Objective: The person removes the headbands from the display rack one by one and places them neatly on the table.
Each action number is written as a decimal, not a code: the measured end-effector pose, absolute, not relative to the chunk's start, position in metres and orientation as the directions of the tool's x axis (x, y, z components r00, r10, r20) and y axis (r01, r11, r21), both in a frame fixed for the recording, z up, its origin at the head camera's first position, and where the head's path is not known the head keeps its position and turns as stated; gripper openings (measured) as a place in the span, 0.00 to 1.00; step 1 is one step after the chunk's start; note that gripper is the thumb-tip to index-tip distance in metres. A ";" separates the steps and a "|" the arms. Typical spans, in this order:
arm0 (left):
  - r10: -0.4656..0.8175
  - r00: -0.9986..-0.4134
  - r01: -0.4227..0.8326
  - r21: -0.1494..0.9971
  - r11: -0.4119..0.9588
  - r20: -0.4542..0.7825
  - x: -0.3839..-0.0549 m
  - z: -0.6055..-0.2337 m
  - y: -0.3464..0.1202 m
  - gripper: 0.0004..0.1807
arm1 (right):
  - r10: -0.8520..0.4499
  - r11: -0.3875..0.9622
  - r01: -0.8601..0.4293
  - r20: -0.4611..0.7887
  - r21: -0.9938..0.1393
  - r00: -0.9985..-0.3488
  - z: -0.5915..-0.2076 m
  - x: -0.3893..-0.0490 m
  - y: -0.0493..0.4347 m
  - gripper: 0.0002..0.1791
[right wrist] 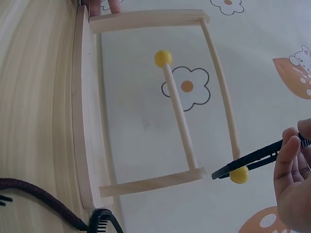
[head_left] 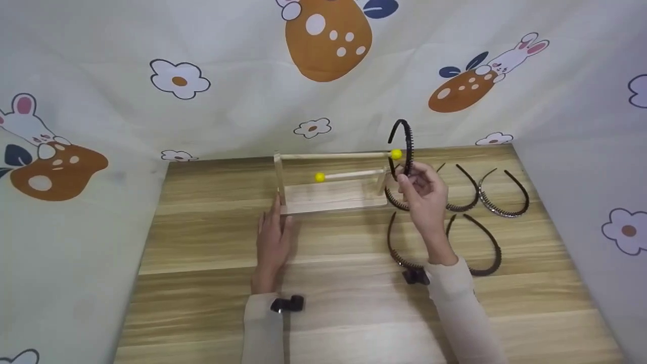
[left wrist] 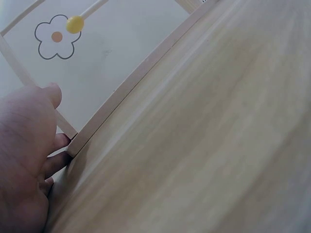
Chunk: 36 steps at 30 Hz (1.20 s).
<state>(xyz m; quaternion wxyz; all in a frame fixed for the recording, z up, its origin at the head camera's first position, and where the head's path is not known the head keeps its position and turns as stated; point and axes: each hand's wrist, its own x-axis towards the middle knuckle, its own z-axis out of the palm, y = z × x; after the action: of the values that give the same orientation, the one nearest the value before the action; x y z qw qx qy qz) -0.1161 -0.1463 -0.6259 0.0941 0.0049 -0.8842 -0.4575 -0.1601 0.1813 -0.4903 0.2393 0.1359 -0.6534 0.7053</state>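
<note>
My right hand (head_left: 426, 202) pinches a black toothed headband (head_left: 409, 144) by its lower part, beside the yellow ball (head_left: 396, 154) at the right end of the upper rod. In the right wrist view the headband (right wrist: 255, 156) crosses that ball; whether the rod runs through its loop I cannot tell. A light wooden rack (head_left: 333, 197) has two posts and a shorter lower rod with its own yellow ball (head_left: 320, 177) at the left end. My left hand (head_left: 273, 245) touches the rack's left end, fingers extended; in the left wrist view its fingertips (left wrist: 60, 158) meet the base corner.
Several more headbands lie on the table right of the rack, among them one at the far right (head_left: 520, 207) and one nearer the front (head_left: 498, 253). A patterned cloth (head_left: 242, 111) hangs close behind the table (head_left: 333, 303) and at both sides.
</note>
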 end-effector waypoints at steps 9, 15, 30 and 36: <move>-0.095 -0.985 0.063 0.813 0.579 0.144 -0.115 -0.624 -0.145 0.37 | 0.191 0.034 -0.510 0.507 -0.859 -0.841 -0.494 -0.161 0.206 0.12; -0.091 -0.985 0.070 0.818 0.571 0.148 -0.116 -0.623 -0.145 0.37 | 0.234 0.029 -0.485 0.478 -0.874 -0.847 -0.499 -0.160 0.224 0.11; -0.098 -0.982 0.077 0.812 0.578 0.163 -0.115 -0.624 -0.146 0.36 | 0.198 0.167 -0.369 0.397 -0.914 -0.896 -0.523 -0.145 0.264 0.12; -0.110 -0.983 0.059 0.816 0.575 0.148 -0.114 -0.624 -0.145 0.37 | 0.188 0.226 -0.326 0.370 -0.918 -0.910 -0.529 -0.136 0.276 0.11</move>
<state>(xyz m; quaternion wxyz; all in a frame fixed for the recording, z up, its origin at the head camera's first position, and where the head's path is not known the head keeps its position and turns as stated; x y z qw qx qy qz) -0.1138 -0.1453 -0.6244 0.0912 0.0144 -0.8828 -0.4605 -0.1365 0.2762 -0.5294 0.2073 0.0457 -0.7550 0.6204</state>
